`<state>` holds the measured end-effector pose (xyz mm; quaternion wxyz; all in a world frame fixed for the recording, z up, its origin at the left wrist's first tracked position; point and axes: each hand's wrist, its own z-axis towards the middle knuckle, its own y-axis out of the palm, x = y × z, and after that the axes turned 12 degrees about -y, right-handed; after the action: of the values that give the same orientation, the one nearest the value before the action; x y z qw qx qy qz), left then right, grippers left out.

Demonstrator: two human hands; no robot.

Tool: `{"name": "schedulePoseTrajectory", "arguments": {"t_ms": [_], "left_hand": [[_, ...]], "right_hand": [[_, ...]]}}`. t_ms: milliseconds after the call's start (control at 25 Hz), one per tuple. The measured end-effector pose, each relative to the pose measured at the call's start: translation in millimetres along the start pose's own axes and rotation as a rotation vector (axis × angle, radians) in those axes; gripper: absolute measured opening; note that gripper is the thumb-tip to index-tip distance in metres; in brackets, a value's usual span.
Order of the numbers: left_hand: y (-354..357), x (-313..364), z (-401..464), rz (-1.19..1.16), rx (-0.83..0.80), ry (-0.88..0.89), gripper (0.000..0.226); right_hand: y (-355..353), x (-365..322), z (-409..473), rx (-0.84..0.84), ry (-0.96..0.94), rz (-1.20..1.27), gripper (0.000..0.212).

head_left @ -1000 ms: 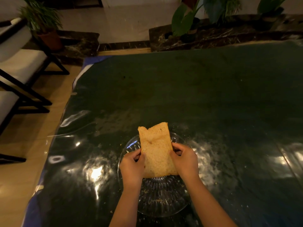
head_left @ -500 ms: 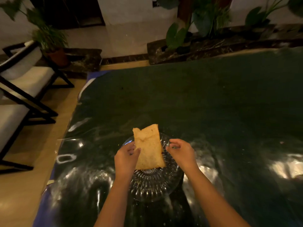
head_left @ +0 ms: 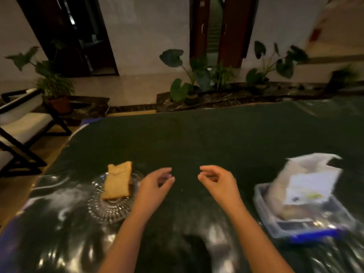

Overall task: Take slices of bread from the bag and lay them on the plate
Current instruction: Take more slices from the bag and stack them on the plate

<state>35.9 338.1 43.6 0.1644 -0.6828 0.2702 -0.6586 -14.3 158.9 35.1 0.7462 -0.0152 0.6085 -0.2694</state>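
Here the bread slice (head_left: 118, 181) lies on the plate (head_left: 110, 208), lower left — both hands (head_left: 155, 183) (head_left: 215, 181) empty, loosely curled, mid-frame.

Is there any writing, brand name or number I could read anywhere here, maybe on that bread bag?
Nothing is readable.
White label on the bread bag: dark and yellowish marks, too blurred to read.
Plate, bread slice, blue-edged clear tray: no text visible.
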Motion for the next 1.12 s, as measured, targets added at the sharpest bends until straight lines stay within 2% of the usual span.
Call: {"name": "schedulePoseTrajectory", "arguments": {"t_ms": [120, 280, 560, 800, 1000, 1120], "left_hand": [[59, 65, -43, -0.012, -0.035, 0.075, 0.031], [118, 122, -67, -0.043, -0.09, 0.065, 0.027], [198, 179, -38, -0.023, -0.11, -0.03, 0.031], [257, 215, -14, 0.343, -0.127, -0.08, 0.04], [298, 225, -17, 0.458, -0.065, -0.141, 0.043], [308, 228, -18, 0.461, 0.014, -0.223, 0.033]], "right_hand": [[-94, -1, -34, 0.066, -0.045, -0.026, 0.019], [-193, 6, -53, 0.122, -0.062, -0.058, 0.019], [-300, 46, -9, 0.058, -0.058, -0.241, 0.024], [-346, 85, 27, -0.18, -0.161, -0.459, 0.029], [-362, 115, 57, -0.362, -0.144, -0.149, 0.036], [-369, 136, 74, -0.521, -0.167, -0.195, 0.038]]}}
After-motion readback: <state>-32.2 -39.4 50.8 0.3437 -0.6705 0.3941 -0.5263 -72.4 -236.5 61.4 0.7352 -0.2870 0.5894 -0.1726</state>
